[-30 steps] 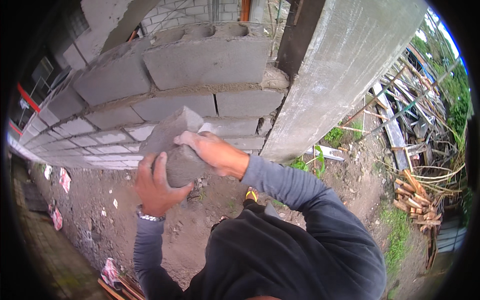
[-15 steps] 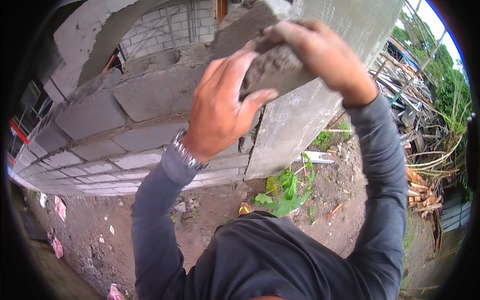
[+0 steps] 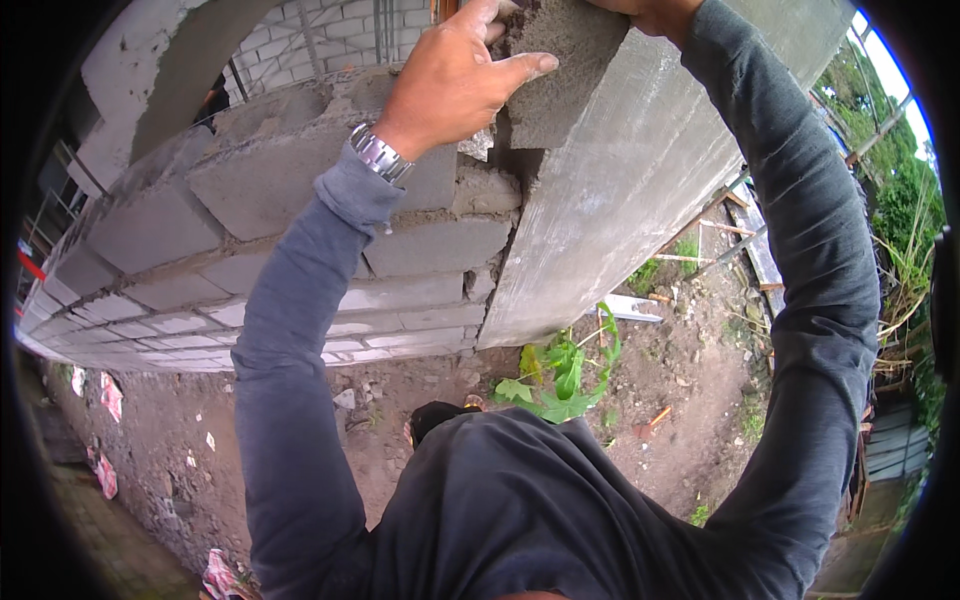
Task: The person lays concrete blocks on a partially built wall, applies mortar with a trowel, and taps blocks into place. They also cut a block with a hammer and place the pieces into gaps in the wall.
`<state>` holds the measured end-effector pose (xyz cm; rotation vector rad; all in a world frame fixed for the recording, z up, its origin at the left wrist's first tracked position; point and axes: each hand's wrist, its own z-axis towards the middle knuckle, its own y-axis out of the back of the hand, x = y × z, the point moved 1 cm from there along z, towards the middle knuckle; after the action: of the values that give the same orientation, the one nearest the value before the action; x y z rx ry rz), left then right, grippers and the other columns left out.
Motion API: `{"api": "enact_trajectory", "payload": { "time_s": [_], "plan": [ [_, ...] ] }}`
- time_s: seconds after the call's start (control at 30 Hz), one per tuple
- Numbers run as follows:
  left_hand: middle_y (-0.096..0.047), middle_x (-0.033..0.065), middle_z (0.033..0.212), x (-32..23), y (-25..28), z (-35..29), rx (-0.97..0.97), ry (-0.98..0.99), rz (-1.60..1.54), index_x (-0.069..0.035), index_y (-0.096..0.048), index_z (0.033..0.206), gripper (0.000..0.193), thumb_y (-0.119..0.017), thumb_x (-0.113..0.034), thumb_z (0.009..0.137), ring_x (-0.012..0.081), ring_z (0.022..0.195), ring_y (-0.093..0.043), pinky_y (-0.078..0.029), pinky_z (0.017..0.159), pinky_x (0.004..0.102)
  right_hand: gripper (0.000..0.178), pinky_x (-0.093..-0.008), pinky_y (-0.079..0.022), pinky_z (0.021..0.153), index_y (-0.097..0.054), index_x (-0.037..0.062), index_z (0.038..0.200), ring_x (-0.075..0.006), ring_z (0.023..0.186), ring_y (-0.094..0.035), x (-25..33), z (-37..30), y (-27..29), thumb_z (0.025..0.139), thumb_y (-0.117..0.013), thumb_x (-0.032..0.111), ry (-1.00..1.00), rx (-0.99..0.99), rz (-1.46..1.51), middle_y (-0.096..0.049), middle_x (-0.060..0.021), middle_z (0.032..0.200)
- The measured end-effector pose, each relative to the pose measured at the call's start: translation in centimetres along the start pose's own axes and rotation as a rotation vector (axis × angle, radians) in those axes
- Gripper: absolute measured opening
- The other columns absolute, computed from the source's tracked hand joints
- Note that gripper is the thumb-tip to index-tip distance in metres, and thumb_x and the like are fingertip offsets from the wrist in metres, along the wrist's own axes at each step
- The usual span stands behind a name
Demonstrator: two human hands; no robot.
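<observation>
A rough grey piece of concrete block (image 3: 562,80) is between my two hands at the top of the view, beside the smooth concrete column (image 3: 625,190). My left hand (image 3: 450,88) is closed on its left side, the thumb lying across the near face. At its upper right my right hand (image 3: 655,12) grips the block, though the picture's upper edge cuts off most of those fingers. Below and left runs the grey block wall (image 3: 290,195). A dark, uneven gap shows between the wall's end and the column.
A leafy green plant (image 3: 565,380) grows at the column's foot. Stones and litter are scattered over the dirt ground (image 3: 690,400). A pale board (image 3: 630,308) lies behind the plant. Poles and greenery (image 3: 905,200) stand at the far right.
Both hands have moved up and away from me with the block piece, the right hand partly leaving the picture. The block has turned, and its near face now hangs more upright beside the column.
</observation>
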<state>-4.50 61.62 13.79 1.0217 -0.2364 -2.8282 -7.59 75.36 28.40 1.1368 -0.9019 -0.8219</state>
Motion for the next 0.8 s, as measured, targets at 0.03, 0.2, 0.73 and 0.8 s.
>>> {"api": "enact_trajectory", "payload": {
  "time_s": [0.03,0.2,0.73,0.8],
  "plan": [
    [-0.069,0.0161,0.103,0.6,0.8,-0.2,0.021,0.033,-0.034,-0.001,-0.052,0.122,0.044,-0.075,-0.022,0.091,0.0192,0.092,-0.065,-0.052,0.08,0.0333,0.051,-0.0452,-0.054,0.082,-0.071,0.0012,0.116,-0.0347,0.099,-0.067,0.8,0.1,-0.7,0.091,-0.051,0.041,0.002,0.007,0.005,-0.069,-0.0243,0.113],
    [-0.067,0.017,0.092,6.7,3.3,-0.5,0.061,-0.143,0.143,0.002,-0.053,0.125,0.055,-0.076,-0.033,0.089,0.028,0.081,-0.065,-0.052,0.075,0.0409,0.051,-0.0477,-0.054,0.086,-0.072,0.0046,0.117,-0.0409,0.103,-0.069,1.7,3.1,-4.5,0.091,-0.054,0.046,-0.156,-0.061,-0.203,-0.068,-0.028,0.117],
    [-0.066,0.0288,0.115,9.8,5.0,-0.7,0.444,0.027,0.422,0.004,-0.047,0.134,0.078,-0.081,-0.041,0.08,0.0418,0.112,-0.064,-0.051,0.092,0.0462,0.027,-0.0444,-0.056,0.075,-0.07,-0.0029,0.089,-0.0364,0.082,-0.071,0.0,5.4,-12.0,0.088,-0.059,0.022,0.208,-0.076,-0.464,-0.07,-0.0237,0.083],
    [-0.067,0.0257,0.1,10.6,4.4,-0.9,0.372,-0.068,0.439,0.003,-0.051,0.122,0.07,-0.08,-0.045,0.079,0.0404,0.098,-0.067,-0.051,0.085,0.0483,0.021,-0.0455,-0.057,0.074,-0.071,0.0008,0.086,-0.0381,0.081,-0.071,-1.7,5.8,-12.3,0.087,-0.059,0.018,0.249,-0.076,-0.488,-0.069,-0.0222,0.08]
  ]
}}
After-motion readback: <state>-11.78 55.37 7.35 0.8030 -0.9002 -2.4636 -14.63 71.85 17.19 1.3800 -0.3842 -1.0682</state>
